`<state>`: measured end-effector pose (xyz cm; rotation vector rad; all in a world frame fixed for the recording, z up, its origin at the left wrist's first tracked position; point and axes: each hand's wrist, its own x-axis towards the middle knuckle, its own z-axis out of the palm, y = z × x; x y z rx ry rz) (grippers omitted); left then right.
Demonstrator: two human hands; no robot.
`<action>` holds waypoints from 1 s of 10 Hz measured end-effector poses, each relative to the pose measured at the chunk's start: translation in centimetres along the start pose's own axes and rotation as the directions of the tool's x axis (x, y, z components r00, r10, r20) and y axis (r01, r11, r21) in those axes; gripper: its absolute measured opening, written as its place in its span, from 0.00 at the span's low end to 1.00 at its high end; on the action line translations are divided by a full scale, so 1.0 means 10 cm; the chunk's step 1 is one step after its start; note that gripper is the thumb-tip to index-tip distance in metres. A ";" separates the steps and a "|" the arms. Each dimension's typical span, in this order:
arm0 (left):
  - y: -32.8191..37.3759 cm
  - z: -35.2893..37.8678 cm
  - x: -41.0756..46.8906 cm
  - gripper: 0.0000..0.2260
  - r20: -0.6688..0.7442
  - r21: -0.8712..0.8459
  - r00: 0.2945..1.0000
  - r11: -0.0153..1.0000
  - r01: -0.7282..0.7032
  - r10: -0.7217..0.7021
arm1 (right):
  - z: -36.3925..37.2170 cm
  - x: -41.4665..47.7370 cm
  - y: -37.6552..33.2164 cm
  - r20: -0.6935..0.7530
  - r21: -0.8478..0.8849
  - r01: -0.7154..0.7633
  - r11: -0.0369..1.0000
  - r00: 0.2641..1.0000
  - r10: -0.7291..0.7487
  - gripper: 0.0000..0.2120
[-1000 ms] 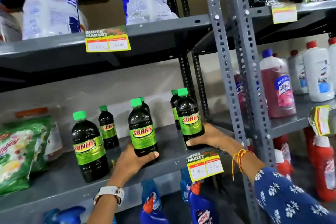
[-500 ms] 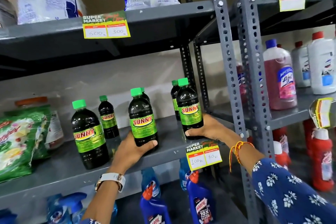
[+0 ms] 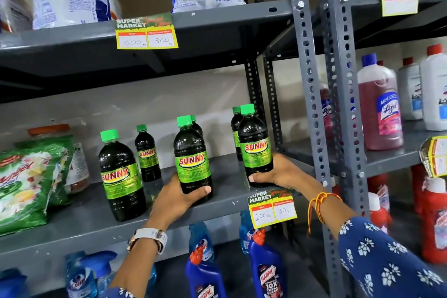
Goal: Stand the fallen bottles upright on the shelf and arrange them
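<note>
Bottles of dark Sunny liquid with green caps are standing upright on the grey shelf (image 3: 72,227). A person's left hand (image 3: 176,198) is wrapping around the base of the middle front bottle (image 3: 192,159), while the right hand (image 3: 278,173) is gripping the right front bottle (image 3: 256,147) near the shelf's front edge. Another front bottle (image 3: 119,174) is standing untouched just to the left.

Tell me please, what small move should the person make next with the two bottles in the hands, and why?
Probably let go of both. The left hand and right hand each grip an upright Sunny bottle, the middle bottle and the right bottle, both near the shelf's front edge. No bottle in view lies fallen, and the front three look roughly evenly spaced.
</note>
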<state>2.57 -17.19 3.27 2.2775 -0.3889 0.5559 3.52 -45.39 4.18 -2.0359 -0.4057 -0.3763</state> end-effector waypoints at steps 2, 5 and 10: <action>0.06 0.00 -0.03 0.40 -0.006 0.027 1.000 1.000 0.010 -0.010 | -0.01 -0.01 0.00 0.010 -0.002 -0.005 1.000 1.000 0.005 0.29; 0.14 -0.02 -0.07 0.39 -0.008 0.047 0.999 0.998 0.040 -0.039 | -0.02 -0.04 -0.04 0.032 -0.001 -0.024 1.000 0.999 0.024 0.30; 0.07 -0.29 -0.37 0.41 -0.150 -0.345 0.987 0.939 -0.005 -0.050 | 0.05 -0.23 -0.36 -0.556 0.258 0.089 0.962 0.828 0.073 0.38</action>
